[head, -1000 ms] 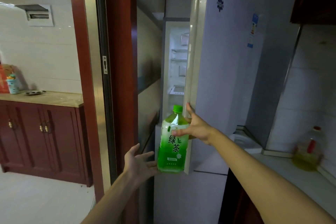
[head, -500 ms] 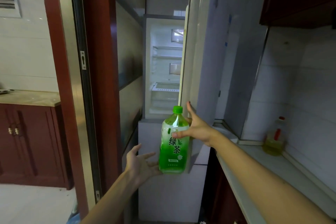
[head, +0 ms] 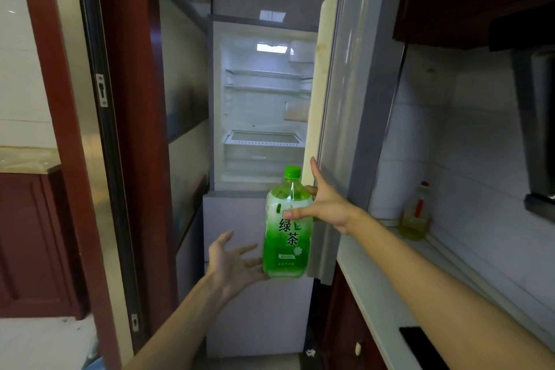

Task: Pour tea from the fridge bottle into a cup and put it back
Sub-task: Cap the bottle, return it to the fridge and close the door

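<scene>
Gripping the upright tea bottle (head: 286, 237), your right hand (head: 326, 204) pinches its shoulder. Your left hand (head: 232, 264): fingers spread, touching its base.

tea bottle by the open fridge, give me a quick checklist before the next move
1. The cap on the tea bottle: ok, green and in place.
2. Bottle upright: ok.
3. The right hand grip: ok, thumb across the front, fingers behind.
4. The left hand at the base: palm open beside it; contact cannot tell.
5. The fridge door open: ok.
</scene>
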`<state>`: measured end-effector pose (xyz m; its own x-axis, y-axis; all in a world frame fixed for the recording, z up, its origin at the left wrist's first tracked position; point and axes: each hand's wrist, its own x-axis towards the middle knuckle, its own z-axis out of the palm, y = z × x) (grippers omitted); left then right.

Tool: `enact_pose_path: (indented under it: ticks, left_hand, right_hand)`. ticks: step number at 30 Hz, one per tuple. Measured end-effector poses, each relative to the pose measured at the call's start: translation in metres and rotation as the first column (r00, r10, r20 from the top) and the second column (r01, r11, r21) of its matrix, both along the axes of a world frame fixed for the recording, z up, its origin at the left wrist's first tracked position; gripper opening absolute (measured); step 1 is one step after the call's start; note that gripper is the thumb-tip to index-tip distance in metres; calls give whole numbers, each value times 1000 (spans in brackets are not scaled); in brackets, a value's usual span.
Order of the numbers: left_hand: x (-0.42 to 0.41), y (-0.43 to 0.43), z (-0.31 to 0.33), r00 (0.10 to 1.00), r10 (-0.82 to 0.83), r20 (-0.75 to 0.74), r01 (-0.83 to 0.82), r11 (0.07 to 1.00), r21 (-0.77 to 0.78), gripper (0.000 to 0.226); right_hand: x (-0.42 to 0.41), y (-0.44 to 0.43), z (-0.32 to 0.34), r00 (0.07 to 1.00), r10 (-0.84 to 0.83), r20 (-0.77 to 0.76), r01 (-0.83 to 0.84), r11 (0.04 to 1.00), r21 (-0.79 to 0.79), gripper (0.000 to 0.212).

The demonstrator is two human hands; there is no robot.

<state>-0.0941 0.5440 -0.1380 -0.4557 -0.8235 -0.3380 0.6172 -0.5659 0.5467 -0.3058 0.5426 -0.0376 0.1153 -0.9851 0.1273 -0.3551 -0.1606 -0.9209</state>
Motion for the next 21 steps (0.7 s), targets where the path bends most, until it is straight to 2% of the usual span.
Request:
enact_pose_path:
  ticks: [7, 10, 12, 18, 21]
  left_hand:
    - [18, -29, 6, 1000, -8, -5, 8, 1000, 1, 72]
    - [28, -46, 10, 1000, -19, -1, 19, 1000, 5, 72]
    - [37, -60, 11, 1000, -28, -3, 28, 1000, 5, 72]
    - [58, -94, 17, 999, -45, 12, 45, 999, -11, 73]
    - [64, -106, 20, 998, -54, 21, 54, 999, -5, 73]
  right_hand:
    - [19, -26, 6, 999, -26, -27, 25, 1000, -15, 148]
    - [31, -44, 6, 999, -27, -26, 26, 999, -35, 140]
    - [38, -59, 7, 999, -31, -27, 30, 998, -49, 131]
    - [62, -88, 12, 997, -55, -46, 53, 997, -49, 84]
    - [71, -99, 17, 998, -45, -37, 44, 998, -41, 77]
